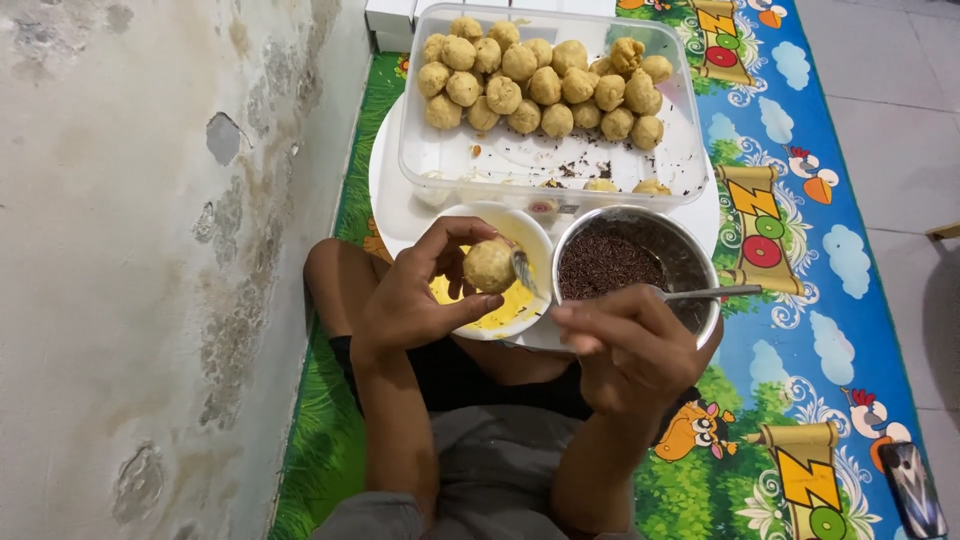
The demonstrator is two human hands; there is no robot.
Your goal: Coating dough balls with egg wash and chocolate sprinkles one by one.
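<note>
Curled around a tan dough ball (489, 265), the left hand (415, 295) holds it between thumb below and fingertips above, fingers only partly closed so most of the ball shows. Just under that grip sits a white bowl (533, 232) with yellow liquid in it, and the ball hangs over the bowl's near side. Touching the ball's right flank is the head of a fork (524, 272); the right hand (625, 345), fingers folded in close to a fist, appears to hold its handle, though the handle itself is hidden. Right of the ball stands a steel bowl (690, 262) of dark chocolate sprinkles, a spoon (712, 293) resting on its rim above the right hand. Beyond both bowls, farther from the grip, a clear plastic container (680, 165) holds many more dough balls (545, 85), all on a round white tray (390, 195) laid on a bright patterned mat (800, 330).
</note>
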